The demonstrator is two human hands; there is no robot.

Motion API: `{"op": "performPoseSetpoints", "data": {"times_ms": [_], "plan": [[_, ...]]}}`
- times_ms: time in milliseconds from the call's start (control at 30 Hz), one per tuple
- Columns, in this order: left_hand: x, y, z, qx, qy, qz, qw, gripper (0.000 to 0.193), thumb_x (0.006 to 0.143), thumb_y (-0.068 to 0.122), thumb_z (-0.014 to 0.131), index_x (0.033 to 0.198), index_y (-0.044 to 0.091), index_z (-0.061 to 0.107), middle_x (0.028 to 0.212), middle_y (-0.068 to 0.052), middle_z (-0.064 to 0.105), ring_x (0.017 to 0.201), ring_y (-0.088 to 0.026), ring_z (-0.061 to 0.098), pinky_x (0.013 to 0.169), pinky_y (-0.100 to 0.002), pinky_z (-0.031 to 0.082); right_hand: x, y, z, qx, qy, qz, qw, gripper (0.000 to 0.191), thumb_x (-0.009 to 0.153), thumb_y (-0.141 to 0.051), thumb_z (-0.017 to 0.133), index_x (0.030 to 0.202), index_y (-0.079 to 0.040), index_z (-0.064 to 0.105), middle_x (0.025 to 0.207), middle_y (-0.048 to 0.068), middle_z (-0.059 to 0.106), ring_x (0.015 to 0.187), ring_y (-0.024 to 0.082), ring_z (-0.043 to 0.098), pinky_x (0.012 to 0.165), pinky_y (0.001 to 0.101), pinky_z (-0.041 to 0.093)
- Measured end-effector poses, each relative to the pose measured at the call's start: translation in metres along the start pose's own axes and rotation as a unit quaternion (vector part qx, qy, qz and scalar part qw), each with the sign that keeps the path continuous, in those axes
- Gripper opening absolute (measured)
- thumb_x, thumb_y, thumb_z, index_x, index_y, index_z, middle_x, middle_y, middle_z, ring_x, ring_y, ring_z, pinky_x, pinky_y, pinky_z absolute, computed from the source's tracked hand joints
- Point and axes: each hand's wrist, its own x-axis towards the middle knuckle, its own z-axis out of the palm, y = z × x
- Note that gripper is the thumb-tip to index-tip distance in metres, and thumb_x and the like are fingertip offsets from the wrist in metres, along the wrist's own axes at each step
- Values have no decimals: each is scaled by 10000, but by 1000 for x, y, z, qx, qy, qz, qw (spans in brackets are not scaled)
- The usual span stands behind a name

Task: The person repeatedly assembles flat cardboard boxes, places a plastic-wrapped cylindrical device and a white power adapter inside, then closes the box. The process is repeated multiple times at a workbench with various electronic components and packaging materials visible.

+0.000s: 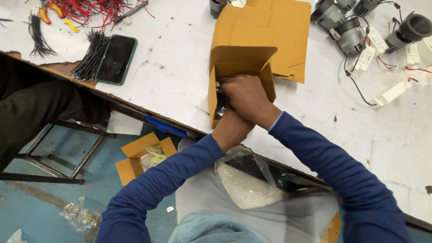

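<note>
Box: a small brown cardboard box (240,67) stands open at the near edge of the white tabletop (180,58), its flap raised toward the far side.
Inside the box: a dark, shiny thing in clear wrapping (220,105) shows at the opening; what it is I cannot tell.
Right hand: the right hand (245,96) lies over the box opening, its fingers curled shut and pressing down on the wrapped thing.
Left hand: the left hand (231,128) is just below the right hand at the near side of the box; its fingers are hidden, so I cannot tell if they grip.
How the box handles: thin cardboard, probably light and easy to dent; the side walls near the corners look the firmest place to hold.
How the content handles: the wrapping seems slippery, and the piece is likely hard and somewhat heavy.
Beyond the box: a flat stack of folded cartons (279,31) touches it.
Left of the box: a phone (116,59) beside black wire bundles (90,56).
Right of the box: dark round lamp housings (342,27) with white driver units (391,93).
</note>
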Motion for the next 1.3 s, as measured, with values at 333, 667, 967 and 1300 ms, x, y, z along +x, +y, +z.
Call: {"op": "performPoseSetpoints", "data": {"times_ms": [333, 667, 967, 1300], "plan": [[-16, 19, -31, -52, 65, -58, 995, 218, 963, 243, 629, 954, 53, 736, 852, -184, 712, 816, -382, 664, 753, -543, 482, 16, 5, 14, -2, -90, -5, 996, 83, 790, -110, 667, 792, -70, 740, 823, 168, 698, 850, 378, 656, 727, 491, 537], [5, -7, 2, -36, 197, -15, 980, 293, 897, 132, 597, 1115, -27, 711, 1046, -238, 721, 965, -399, 690, 850, -521, 512, 19, 3, 16, 50, -53, 7, 997, 58, 832, -82, 680, 810, -65, 731, 846, 203, 701, 837, 415, 688, 719, 522, 548], [20, -13, -7, 62, 114, -29, 991, 118, 825, 178, 660, 846, 112, 756, 753, -121, 729, 673, -324, 704, 592, -479, 532, -3, 29, 22, 104, 36, 208, 972, 258, 739, -229, 798, 936, -76, 732, 946, 222, 684, 874, 426, 663, 777, 513, 540], [18, 4, -61, -19, 83, -83, 993, 243, 951, 238, 685, 758, 101, 740, 706, -160, 705, 620, -342, 688, 597, -472, 545, 7, 46, 14, 90, -54, 132, 986, 467, 711, -363, 877, 1000, -22, 740, 1029, 198, 706, 984, 401, 657, 858, 480, 532]]}}
